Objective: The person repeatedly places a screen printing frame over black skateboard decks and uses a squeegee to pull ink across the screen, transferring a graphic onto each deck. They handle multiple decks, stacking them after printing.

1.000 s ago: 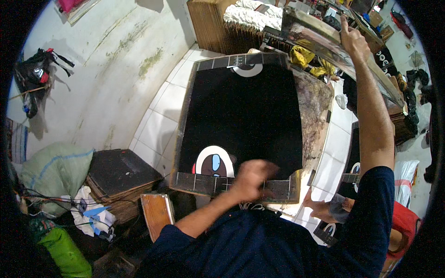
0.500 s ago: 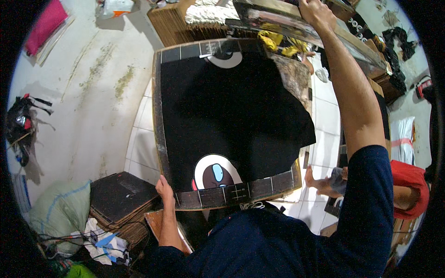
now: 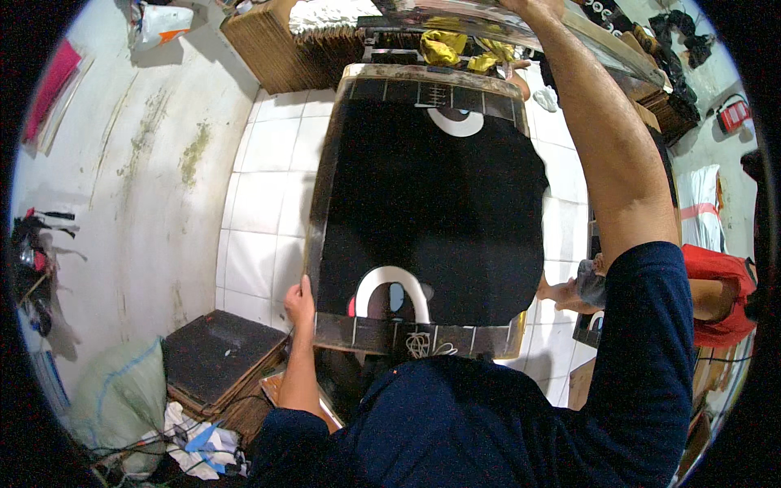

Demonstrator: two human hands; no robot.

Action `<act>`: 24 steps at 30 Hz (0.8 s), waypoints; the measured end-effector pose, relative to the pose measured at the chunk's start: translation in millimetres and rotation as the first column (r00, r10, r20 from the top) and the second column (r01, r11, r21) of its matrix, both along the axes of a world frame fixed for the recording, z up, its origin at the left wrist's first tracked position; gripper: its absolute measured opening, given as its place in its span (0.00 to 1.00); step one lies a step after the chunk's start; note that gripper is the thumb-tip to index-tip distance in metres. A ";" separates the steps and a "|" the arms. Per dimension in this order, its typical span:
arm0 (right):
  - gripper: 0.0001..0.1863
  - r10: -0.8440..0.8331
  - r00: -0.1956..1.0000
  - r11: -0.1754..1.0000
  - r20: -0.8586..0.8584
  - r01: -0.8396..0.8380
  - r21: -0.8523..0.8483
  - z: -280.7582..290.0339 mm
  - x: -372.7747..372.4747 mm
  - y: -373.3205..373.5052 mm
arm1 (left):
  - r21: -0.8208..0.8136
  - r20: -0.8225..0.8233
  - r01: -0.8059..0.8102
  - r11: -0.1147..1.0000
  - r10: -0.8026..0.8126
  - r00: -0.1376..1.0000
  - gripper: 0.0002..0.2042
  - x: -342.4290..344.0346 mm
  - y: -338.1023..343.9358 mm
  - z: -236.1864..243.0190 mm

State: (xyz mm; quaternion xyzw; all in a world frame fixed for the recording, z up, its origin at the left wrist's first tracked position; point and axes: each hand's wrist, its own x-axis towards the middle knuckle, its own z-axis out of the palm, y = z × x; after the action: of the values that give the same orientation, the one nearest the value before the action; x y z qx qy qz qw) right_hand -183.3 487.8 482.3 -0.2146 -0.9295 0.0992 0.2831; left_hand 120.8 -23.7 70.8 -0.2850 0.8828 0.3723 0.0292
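A black fabric panel (image 3: 423,203) with two printed cartoon eyes, white-rimmed, lies on a board (image 3: 508,337) with ruled dark strips at both ends. My left hand (image 3: 299,301) grips the board's left edge near the lower corner. My right arm is raised high, and my right hand (image 3: 533,8) holds the raised wooden screen frame (image 3: 618,57) at the top, partly cut off by the rim of the picture. A tangle of pale cord (image 3: 419,346) lies at the near edge, beside my body.
A stack of dark boards (image 3: 215,354), a green sack (image 3: 122,407) and cables are at lower left. Stacked panels (image 3: 268,57) stand at the back. A co-worker in red (image 3: 720,301) is at right, bare leg out on the tiles (image 3: 264,203).
My left hand moved from the lower middle of the fabric out to the board's left edge. My view shifted. The raised frame and my right hand now sit higher in the picture.
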 end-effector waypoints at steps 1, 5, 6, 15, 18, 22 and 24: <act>0.44 0.024 0.999 1.000 -0.034 -0.024 -0.014 1.1 -1.5 1.8 | 0.039 -0.042 0.016 0.999 -0.015 0.999 0.26 5.1 -5.2 3.9; 0.44 0.000 1.000 1.000 -0.030 0.000 -0.004 6.9 -8.9 6.4 | -0.077 -0.059 0.153 0.985 -0.157 0.986 0.37 13.3 -19.3 14.5; 0.44 0.014 1.000 1.000 -0.005 -0.014 -0.002 8.9 -10.5 7.4 | -0.088 -0.054 0.157 0.984 -0.162 0.985 0.38 11.6 -19.7 15.2; 0.42 0.091 0.992 0.996 -0.091 -0.090 0.008 19.4 -16.2 5.3 | -0.056 0.027 0.129 0.990 -0.128 0.991 0.37 2.7 -4.3 31.4; 0.42 0.103 0.987 0.990 -0.121 -0.090 0.111 25.2 -20.1 5.3 | -0.104 0.084 0.126 0.987 -0.117 0.990 0.38 -5.2 0.0 38.6; 0.43 0.003 1.000 0.996 -0.029 -0.001 0.092 31.6 -25.9 11.2 | -0.161 -0.007 0.153 0.975 -0.157 0.988 0.39 -17.8 3.6 32.5; 0.42 0.016 1.000 0.995 -0.005 -0.015 0.103 32.8 -28.4 15.5 | -0.086 -0.005 0.126 0.988 -0.127 0.992 0.40 -19.2 2.6 24.3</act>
State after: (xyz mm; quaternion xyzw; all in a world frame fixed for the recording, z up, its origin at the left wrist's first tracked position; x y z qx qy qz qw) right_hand -211.7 503.3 515.1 -0.1922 -0.9342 0.0539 0.2955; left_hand 101.6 -21.0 95.1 -0.2274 0.9143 0.3331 0.0358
